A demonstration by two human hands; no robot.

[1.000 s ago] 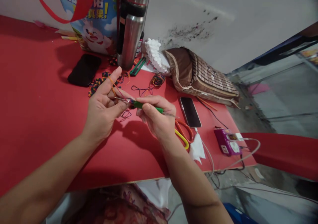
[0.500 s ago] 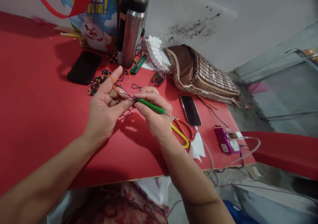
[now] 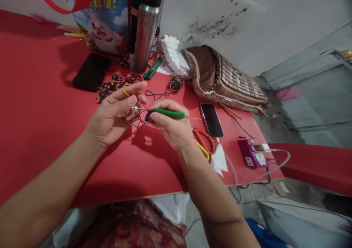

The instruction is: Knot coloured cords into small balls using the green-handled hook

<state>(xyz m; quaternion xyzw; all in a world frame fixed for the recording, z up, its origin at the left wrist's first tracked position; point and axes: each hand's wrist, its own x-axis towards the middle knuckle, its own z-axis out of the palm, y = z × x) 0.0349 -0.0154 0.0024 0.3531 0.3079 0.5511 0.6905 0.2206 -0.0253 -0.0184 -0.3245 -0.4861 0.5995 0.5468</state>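
My right hand (image 3: 172, 121) is closed round the green handle of a crochet hook (image 3: 170, 113), whose metal tip points left. Under its thumb and fingers is a small dark crocheted piece (image 3: 148, 117). Orange-and-dark yarn (image 3: 125, 90) loops over the index finger of my left hand (image 3: 110, 114) and runs toward the hook. The left thumb is raised off the crocheted piece, and the other fingers are partly curled behind the hook tip. Loose yarn hangs beneath the hands. Beyond them lie a small yarn ball (image 3: 175, 83) and several multicoloured crocheted pieces (image 3: 108, 88).
On the red table (image 3: 49, 130) are a black phone (image 3: 91, 72), a steel flask (image 3: 144, 35), a green cutter (image 3: 152, 68) and a printed bag (image 3: 101, 24). To the right are scissors (image 3: 205, 140), a charging phone (image 3: 211, 119), a brown cushion (image 3: 225, 76) and a purple power box (image 3: 251, 152).
My left thumb has let go of the crocheted piece and lifted, and the left hand has drawn slightly left. My right hand now holds the piece with the hook, which has turned nearer level.
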